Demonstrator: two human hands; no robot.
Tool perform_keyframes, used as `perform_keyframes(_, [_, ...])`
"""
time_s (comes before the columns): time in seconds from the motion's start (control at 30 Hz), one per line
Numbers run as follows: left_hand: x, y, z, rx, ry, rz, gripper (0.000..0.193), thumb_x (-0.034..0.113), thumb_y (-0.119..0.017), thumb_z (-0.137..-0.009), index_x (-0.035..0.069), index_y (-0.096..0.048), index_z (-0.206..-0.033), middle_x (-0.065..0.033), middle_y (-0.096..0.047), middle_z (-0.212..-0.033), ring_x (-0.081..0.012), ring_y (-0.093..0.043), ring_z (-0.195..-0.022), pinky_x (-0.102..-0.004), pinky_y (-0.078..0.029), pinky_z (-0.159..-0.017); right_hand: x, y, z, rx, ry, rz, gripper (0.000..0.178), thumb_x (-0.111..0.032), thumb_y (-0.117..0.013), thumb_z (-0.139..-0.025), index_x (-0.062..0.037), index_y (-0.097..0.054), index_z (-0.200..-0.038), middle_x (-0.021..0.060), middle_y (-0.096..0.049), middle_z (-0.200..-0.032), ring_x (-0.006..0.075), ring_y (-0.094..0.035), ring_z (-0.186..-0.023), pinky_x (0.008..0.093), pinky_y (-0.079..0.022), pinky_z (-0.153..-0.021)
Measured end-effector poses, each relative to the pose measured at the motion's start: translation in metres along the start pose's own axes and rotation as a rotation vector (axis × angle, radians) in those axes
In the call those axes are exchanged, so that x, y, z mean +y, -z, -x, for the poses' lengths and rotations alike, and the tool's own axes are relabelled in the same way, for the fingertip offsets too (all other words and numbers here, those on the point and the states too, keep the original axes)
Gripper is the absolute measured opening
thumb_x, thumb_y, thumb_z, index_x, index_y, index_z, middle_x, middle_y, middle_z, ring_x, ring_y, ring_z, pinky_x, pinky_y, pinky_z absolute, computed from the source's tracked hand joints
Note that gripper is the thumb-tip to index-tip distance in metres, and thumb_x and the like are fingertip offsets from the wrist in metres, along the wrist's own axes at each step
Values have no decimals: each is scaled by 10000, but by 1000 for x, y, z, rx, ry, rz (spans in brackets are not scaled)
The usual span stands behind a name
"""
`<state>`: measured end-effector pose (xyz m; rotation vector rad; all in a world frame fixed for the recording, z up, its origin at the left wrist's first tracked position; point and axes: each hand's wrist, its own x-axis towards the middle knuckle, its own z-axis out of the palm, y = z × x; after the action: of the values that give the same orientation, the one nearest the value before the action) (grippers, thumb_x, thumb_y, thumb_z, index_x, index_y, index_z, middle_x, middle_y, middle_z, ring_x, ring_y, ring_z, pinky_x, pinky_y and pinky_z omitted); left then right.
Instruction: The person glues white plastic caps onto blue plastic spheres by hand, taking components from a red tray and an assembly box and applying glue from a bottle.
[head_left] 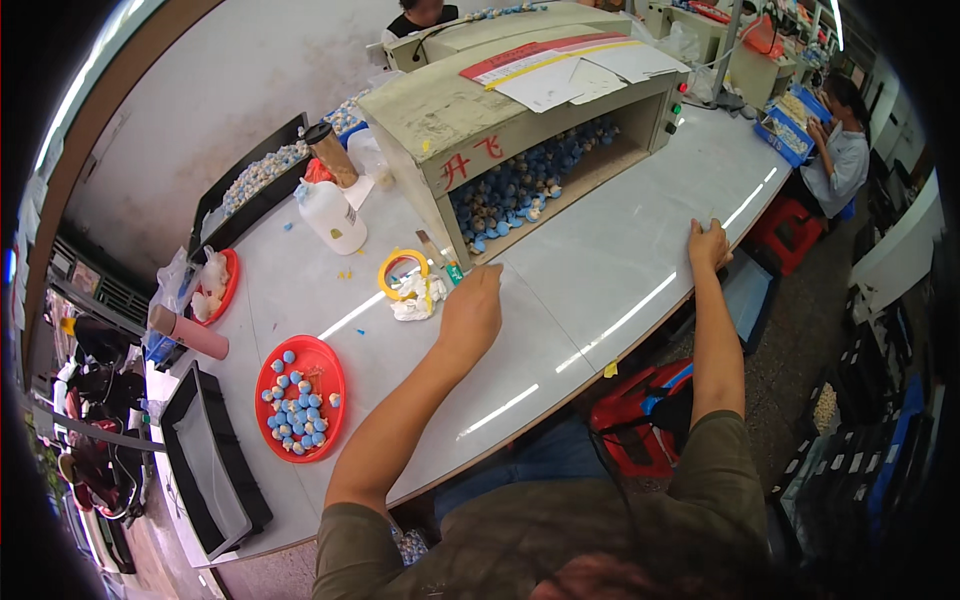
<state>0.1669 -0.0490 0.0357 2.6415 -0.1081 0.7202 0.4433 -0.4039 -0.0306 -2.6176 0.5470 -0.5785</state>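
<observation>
My left hand (472,312) is closed in a fist above the grey table, at the near left corner of the box-shaped machine. Whatever its fingers hold is hidden. Just beyond it lies a slim flat tool (432,248) next to a small green-and-white item (454,273). A yellow tape roll (388,276) and crumpled white tissue (417,304) are left of that hand. Farther right, my right hand (708,246) rests at the table's edge with its fingers curled; I cannot see anything in them. Blue-and-cream small figures (515,195) are heaped inside the machine's opening (590,178).
A red plate (264,432) of the small figures and a black tray (255,497) stand left. A white bottle (345,232), brown cup (332,157) and pink flask (200,336) are behind. Red stools (625,445) are below the edge. A co-worker (845,150) sits at the far right.
</observation>
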Motion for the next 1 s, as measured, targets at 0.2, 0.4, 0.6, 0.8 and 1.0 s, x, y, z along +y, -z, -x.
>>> perform_keyframes(0.2, [-46,-73,-95,-74,69,-543,145,58,-583,-819,25,-616,-955,-141,-652,-938,-271,-671,-879,-396,-574,-704,0,-11,13,-13,223,-110,463,-410,-690,-832,-36,-620,-1095,146,-670,-1037,346,-590,-1063,480,-379,-936])
perform_keyframes(0.4, [-46,-92,-113,-268,304,-483,159,135,-634,-822,11,-611,-918,-171,-678,-946,-321,-709,-804,-400,-575,-697,3,-12,14,16,322,-96,336,-273,-675,-867,-29,-583,-1078,158,-624,-1074,347,-581,-1031,465,-410,-905])
perform_keyframes(0.6, [14,-44,-52,-98,85,-69,219,93,-620,-802,11,-621,-1005,-227,-652,-921,-339,-676,-709,-400,-563,-679,8,-6,33,124,488,-432,281,-136,-691,-848,-7,-577,-1069,169,-643,-970,368,-614,-873,437,-485,-765])
perform_keyframes(0.8, [-15,34,84,-194,924,1270,187,122,-626,-886,16,-576,-1032,-106,-658,-1005,-169,-671,-819,-287,-544,-673,-44,30,155,-423,505,-928,282,-113,-671,-890,-9,-591,-1139,102,-659,-904,167,-622,-754,295,-491,-689])
perform_keyframes(1.0, [-34,63,148,-47,1058,1454,182,73,-622,-921,30,-532,-1073,-151,-626,-1135,-265,-682,-958,-297,-573,-809,-99,67,281,-1097,601,-1109,376,-150,-593,-960,18,-496,-1283,71,-636,-939,107,-573,-815,250,-473,-737])
